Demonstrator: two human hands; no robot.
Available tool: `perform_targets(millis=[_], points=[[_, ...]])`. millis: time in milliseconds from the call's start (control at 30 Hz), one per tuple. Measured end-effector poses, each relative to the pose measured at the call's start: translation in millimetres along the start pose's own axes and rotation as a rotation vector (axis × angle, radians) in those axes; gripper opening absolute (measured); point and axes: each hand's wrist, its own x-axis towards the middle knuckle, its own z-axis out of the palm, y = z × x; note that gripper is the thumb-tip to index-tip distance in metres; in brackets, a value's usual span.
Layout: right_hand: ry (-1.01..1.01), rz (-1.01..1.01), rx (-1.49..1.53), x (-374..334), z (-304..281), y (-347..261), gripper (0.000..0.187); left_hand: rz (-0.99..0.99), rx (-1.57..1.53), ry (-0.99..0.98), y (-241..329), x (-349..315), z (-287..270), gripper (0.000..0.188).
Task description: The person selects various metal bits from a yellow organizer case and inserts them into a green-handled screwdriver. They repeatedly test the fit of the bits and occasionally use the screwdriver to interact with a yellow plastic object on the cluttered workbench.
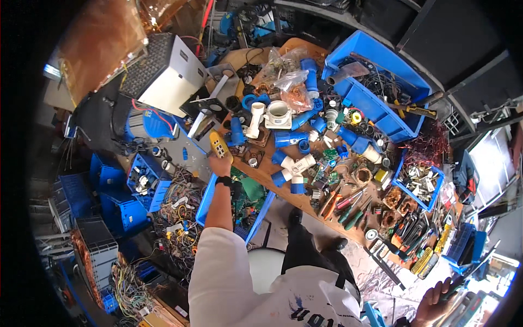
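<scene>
My left hand point(220, 164) reaches forward to the left end of the wooden workbench point(265, 170), its fingers closed round a yellow oblong piece point(218, 145) with rows of small dark marks. Beside it stand blue and white pipe fittings, among them a blue elbow point(236, 132) and a white pipe piece point(255, 120). Just below the wrist is a blue bin of green circuit boards point(252, 188). Out to the lower right, my right hand point(432, 304) has its fingers curled at a long dark object point(462, 282), whose kind I cannot make out.
Pliers and screwdrivers point(353, 209) lie along the bench's near edge. A large blue bin point(376, 103) of scrap stands at the back right, a smaller blue bin of metal pieces point(418, 182) below it. Tangled wires point(177, 218) heap at the left. A white stool point(265, 268) is close by me.
</scene>
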Motion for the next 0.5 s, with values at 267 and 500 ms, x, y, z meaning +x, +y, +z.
perform_targets(millis=[267, 500], points=[[0.067, -0.063, -0.212, 30, 38, 37, 0.035, -0.228, 0.275, 0.091, -64, 64, 22, 0.049], [0.066, -0.058, -0.205, 33, 44, 55, 0.040, -0.157, -0.125, -0.191, -78, 99, 31, 0.050]])
